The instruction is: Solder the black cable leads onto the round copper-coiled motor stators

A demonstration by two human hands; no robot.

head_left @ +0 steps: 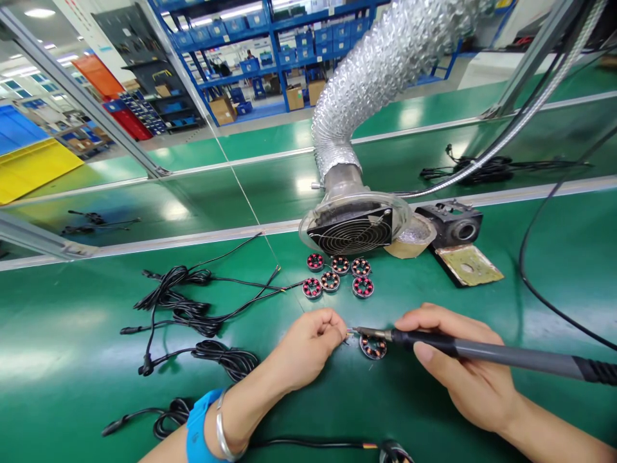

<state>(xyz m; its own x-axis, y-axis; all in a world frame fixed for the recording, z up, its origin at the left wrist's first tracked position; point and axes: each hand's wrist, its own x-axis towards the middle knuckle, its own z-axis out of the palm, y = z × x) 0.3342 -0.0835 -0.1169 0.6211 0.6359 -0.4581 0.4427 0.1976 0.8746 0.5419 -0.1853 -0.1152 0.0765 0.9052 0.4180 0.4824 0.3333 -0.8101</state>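
right hand (463, 366) grips soldering iron (482, 350); tip at wire | left hand (308, 344) pinches wire (348, 334) beside stator (373, 348)

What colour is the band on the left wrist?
The wrist band is bright blue, seen best in the head view.

7 wound coil rings: 6 in cluster (337, 274), 1 apart (373, 348). 1 soldering iron (482, 351). 1 fume fan (351, 233). 1 iron stand (453, 226). Approx. 4 black cable bundles (183, 302). 2 hands: left (308, 344), right (457, 366).
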